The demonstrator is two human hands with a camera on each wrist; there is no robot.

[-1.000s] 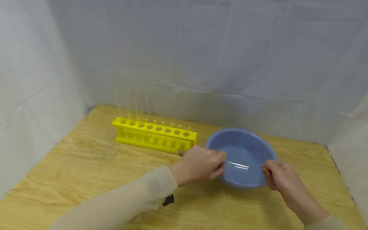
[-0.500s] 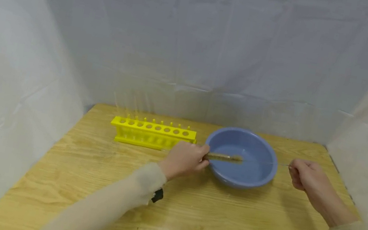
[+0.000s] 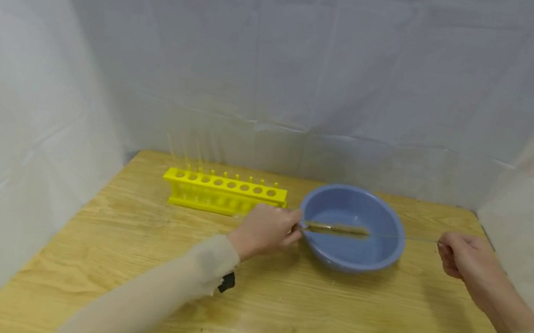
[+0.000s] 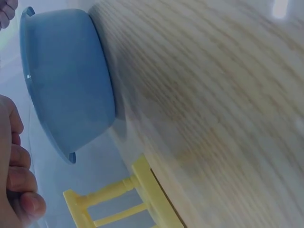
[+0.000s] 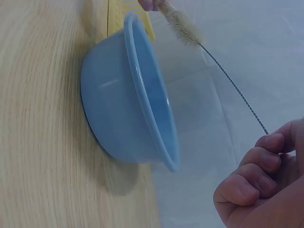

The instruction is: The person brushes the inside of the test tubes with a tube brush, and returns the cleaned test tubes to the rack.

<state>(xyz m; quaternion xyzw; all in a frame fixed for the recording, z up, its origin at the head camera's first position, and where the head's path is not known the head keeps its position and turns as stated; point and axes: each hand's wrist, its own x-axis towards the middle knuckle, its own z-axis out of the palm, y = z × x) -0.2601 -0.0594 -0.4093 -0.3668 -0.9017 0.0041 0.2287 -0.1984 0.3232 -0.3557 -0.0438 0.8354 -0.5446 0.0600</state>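
My right hand pinches the twisted wire handle of a test tube brush, out to the right of the blue basin. In the right wrist view the brush's wire runs from my fingertips to pale tan bristles close to my other hand. My left hand grips a clear glass test tube at the basin's left rim. The tube lies nearly level, and the bristles stretch rightward from it over the basin. How much of the brush sits inside the glass is hard to tell.
The blue basin stands on the wooden table. Left of it is a yellow test tube rack, with several clear tubes upright at its left end. White sheeting encloses the back and sides.
My right hand has moved right, drawing the brush along, so the bristles now show right of my left hand. My left hand shifted slightly left, then stayed.
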